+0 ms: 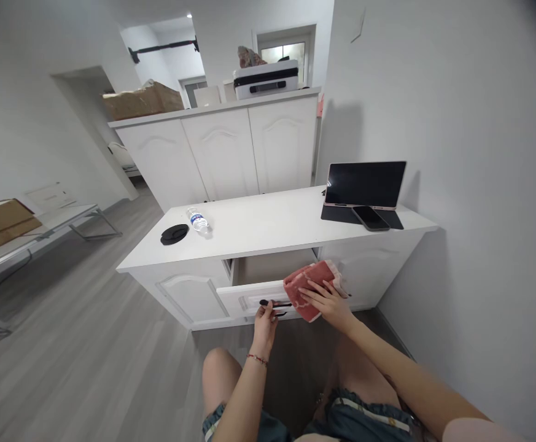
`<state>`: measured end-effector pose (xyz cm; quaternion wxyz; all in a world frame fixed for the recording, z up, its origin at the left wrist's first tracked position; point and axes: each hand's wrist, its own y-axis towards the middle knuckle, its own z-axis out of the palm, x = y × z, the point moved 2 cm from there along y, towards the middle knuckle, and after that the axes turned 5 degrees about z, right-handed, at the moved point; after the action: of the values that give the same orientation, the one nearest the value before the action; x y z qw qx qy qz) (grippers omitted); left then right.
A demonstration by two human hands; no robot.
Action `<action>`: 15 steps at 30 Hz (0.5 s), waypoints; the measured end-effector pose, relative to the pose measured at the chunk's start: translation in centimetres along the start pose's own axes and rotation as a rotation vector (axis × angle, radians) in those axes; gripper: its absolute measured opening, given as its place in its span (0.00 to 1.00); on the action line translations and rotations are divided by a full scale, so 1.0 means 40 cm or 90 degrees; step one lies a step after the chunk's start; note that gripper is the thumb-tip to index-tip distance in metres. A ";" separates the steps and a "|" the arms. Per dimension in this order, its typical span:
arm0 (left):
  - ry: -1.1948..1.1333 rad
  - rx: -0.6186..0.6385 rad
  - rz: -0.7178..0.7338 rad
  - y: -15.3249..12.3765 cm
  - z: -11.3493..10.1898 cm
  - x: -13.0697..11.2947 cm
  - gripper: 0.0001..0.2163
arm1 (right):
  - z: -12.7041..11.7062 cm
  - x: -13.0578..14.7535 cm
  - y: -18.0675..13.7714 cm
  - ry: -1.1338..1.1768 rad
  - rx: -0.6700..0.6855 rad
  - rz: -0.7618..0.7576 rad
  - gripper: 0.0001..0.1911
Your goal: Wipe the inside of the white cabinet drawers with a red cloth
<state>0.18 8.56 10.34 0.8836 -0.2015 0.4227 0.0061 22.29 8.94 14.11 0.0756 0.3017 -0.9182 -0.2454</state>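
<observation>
A white drawer (231,298) is pulled partway out of a white cabinet, and its beige bottom shows. My left hand (264,322) has its fingers closed around the black drawer handle (282,304) on the front. My right hand (331,305) holds a folded red towel (307,283) with a pale edge. The towel lies against the right end of the drawer front and covers part of it. My right fingers are spread over the towel's near face; the thumb is hidden.
On the white cabinet top (258,224) lie a plastic bottle (198,221) and a black round object (174,234) at left. A tablet (365,184) stands at right, with a phone (371,218) before it. Behind is a taller cabinet (221,153) bearing a cardboard box (143,101) and suitcase (268,80).
</observation>
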 end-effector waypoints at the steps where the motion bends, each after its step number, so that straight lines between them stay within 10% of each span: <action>1: -0.003 -0.003 0.000 -0.001 0.001 0.001 0.22 | 0.007 -0.006 -0.015 -0.008 -0.011 0.013 0.28; 15: -0.043 -0.018 0.010 -0.001 0.005 0.010 0.24 | 0.172 0.109 -0.075 0.097 -0.303 0.468 0.24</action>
<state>0.58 8.54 10.17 0.8944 -0.2102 0.3940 0.0255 18.35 7.05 6.58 0.2927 -0.0538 -0.8742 -0.3838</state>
